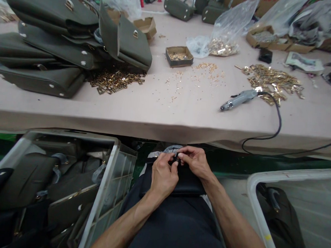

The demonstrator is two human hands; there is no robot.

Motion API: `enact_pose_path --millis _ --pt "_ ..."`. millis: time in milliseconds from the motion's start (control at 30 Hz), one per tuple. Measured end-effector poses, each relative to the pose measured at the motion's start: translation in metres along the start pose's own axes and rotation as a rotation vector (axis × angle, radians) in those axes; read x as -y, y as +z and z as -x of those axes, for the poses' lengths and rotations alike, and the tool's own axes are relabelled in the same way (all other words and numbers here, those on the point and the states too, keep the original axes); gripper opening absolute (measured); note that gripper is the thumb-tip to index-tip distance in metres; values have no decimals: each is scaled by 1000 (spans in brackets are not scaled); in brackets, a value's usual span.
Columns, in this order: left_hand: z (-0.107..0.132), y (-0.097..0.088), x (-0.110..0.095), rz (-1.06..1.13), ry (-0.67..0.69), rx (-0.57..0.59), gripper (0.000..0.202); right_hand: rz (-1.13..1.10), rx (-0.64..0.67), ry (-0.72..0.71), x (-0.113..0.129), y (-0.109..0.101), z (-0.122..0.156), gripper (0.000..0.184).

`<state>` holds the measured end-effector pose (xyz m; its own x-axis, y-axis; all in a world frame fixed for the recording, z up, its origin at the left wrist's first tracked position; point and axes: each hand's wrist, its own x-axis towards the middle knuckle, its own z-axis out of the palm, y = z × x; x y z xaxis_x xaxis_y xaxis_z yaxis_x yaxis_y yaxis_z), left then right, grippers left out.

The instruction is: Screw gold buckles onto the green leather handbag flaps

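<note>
A black handbag (188,186) lies on my lap, below the table's front edge. My left hand (164,174) is closed over its upper part, thumb and fingers pinching a small black strap (175,158). From the other side my right hand (195,160) pinches the same strap between thumb and fingertips. The two hands' fingertips nearly meet there. Any small fitting between them is hidden by the fingers. Clear plastic wrap (174,148) shows just beyond the hands.
On the table (144,110) lie a grey electric screwdriver (240,99) with a black cable, gold metal fittings (278,81), a small box (179,57) of tiny parts and stacked olive handbags (52,51). Bins with bags stand left (113,173) and right (252,187) of my legs.
</note>
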<state>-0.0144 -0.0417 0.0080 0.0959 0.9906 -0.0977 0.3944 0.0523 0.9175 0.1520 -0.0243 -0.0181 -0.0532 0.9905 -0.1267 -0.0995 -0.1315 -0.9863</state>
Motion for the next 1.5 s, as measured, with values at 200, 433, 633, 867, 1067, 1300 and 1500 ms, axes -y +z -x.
enact_pose_path --millis 200,433,633,867,1067,1300,1500 --pt "-13 6 5 323 -138 255 35 19 -60 -32 3 -3 -1 24" --pt "-17 11 12 501 -231 202 27 25 -54 10 1 -1 -3 25" --pt "-20 14 15 499 -259 152 28 19 -71 15 0 0 -4 25" --pt "-20 13 16 506 -286 143 29 17 -50 -5 -2 0 -6 22" --pt "-22 13 20 515 -295 123 32 16 -37 27 -3 1 -5 24" --pt "-21 12 25 520 -311 245 33 -15 -36 19 -5 -4 -6 25" --pt "-20 15 22 398 -242 226 23 -40 -30 33 -7 -7 -7 28"
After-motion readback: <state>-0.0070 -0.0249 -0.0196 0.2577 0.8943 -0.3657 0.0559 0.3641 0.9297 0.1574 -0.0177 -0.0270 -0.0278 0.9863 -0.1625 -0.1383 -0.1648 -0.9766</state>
